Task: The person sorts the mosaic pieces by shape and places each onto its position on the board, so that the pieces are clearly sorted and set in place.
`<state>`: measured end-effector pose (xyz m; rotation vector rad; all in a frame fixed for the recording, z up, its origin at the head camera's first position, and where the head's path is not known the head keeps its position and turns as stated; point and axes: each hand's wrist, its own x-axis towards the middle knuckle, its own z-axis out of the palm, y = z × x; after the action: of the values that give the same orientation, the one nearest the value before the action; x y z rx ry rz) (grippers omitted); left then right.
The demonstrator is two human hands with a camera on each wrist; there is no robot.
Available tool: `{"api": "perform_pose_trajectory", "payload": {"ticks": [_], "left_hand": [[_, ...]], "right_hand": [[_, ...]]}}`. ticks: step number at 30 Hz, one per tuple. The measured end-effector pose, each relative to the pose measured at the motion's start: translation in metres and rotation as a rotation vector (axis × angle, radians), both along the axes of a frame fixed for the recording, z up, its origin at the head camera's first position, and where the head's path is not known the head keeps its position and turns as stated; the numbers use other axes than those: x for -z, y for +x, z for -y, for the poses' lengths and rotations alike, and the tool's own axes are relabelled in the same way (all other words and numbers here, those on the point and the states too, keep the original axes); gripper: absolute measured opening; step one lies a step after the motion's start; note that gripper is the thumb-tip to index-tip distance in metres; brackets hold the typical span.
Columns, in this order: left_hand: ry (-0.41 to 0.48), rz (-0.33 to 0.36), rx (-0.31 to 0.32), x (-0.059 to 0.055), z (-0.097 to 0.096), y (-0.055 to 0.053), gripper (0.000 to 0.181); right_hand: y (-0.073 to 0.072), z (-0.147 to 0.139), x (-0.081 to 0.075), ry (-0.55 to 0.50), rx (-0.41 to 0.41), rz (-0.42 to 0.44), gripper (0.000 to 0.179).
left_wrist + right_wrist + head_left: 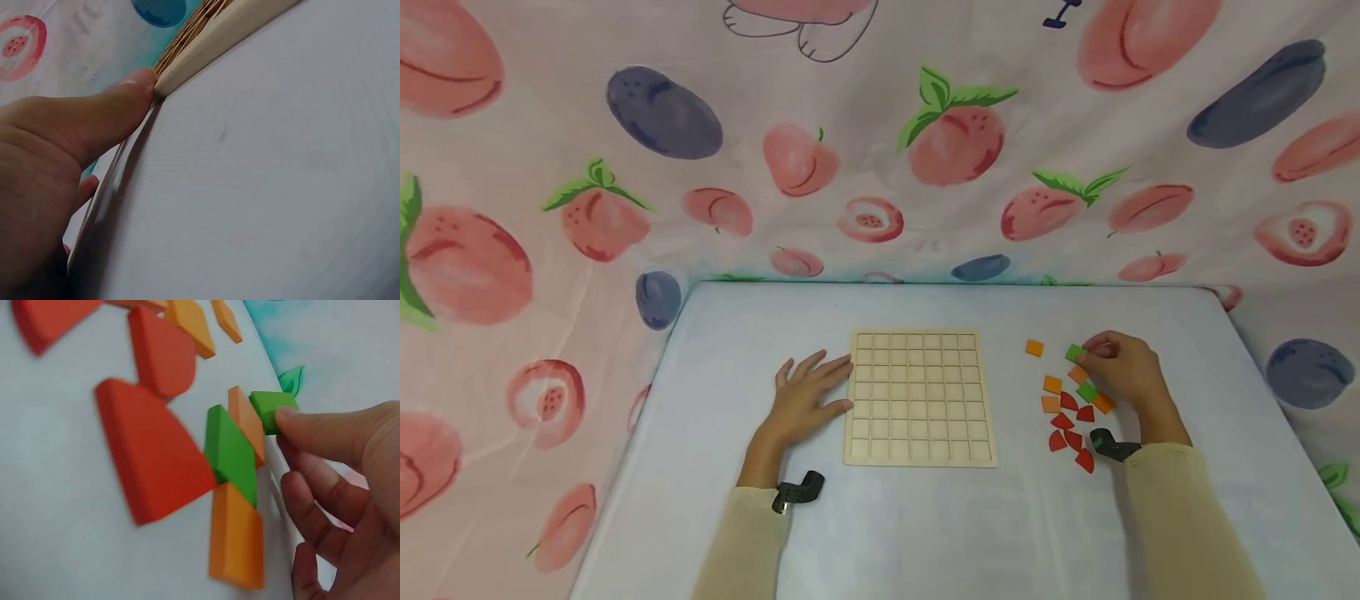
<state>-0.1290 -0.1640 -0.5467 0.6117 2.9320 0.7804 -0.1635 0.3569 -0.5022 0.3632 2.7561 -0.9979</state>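
A square wooden grid board (921, 400) lies flat on the table. My left hand (805, 402) rests at the board's left edge, fingers spread and fairly straight. In the left wrist view its thumb (125, 103) touches the board's side (212, 47). To the right of the board, my right hand (1123, 367) pinches a green square tile (265, 403) between thumb and fingers. Just below it lie an orange tile (245, 425), a second green tile (230, 453) and another orange tile (237, 537). Several red fan-shaped pieces (153, 453) lie nearby.
More orange square tiles (1052, 384) lie loose between the board and my right hand, one of them (1034, 347) a little farther off. A white cloth covers the table (917, 533). Behind it hangs a fruit-printed curtain (850, 108).
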Motion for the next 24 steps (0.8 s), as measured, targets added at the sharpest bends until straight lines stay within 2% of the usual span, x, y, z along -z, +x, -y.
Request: {"api": "perform_pose_trajectory", "payload": {"ticks": [6,11,16,24], "left_hand": [[-0.020,0.018,-0.005,-0.002,-0.002,0.001,0.066],[-0.010,0.004,0.000,-0.003,-0.001,0.002,0.066],[-0.016,0.008,0.006,-0.001,0.000,0.002,0.067],[-0.008,0.004,0.016,-0.001,0.000,0.002,0.066]], "right_hand": [[0.009,0.008,-0.001,-0.056,0.056,-0.108,0.045],[0.009,0.031,-0.007,-0.168,0.082,-0.182,0.037],[0.008,0.058,-0.009,-0.321,0.029,-0.188,0.033],[-0.001,0.107,-0.007,-0.477,-0.094,-0.154,0.034]]}}
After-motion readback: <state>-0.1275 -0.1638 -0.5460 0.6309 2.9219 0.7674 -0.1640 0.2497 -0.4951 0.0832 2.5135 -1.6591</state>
